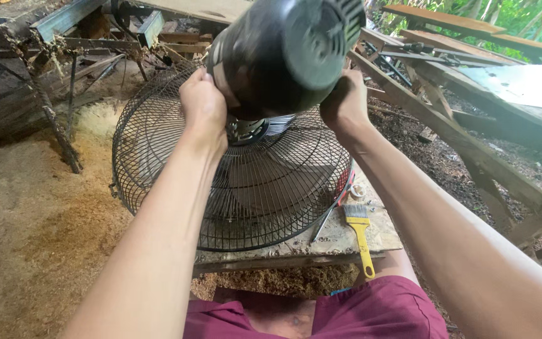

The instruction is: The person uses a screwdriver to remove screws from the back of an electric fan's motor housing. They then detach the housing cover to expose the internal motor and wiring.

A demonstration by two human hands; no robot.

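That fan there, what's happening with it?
A person holds a fan's black motor housing with both hands, the left hand and the right hand on opposite sides. Its wire grille faces down onto a worn wooden board. A yellow-handled paintbrush lies on the board beside the grille. Sawdust covers the ground.

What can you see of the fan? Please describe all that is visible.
The fan lies face down on a worn board, its round black wire cage spread flat and overhanging the edge. Pale blades show through the wires. The dark, rounded plastic motor housing rises toward the camera, blurred, with vent slots on its back. The left hand and right hand grip the housing from both sides. A yellow brush lies beside the cage.
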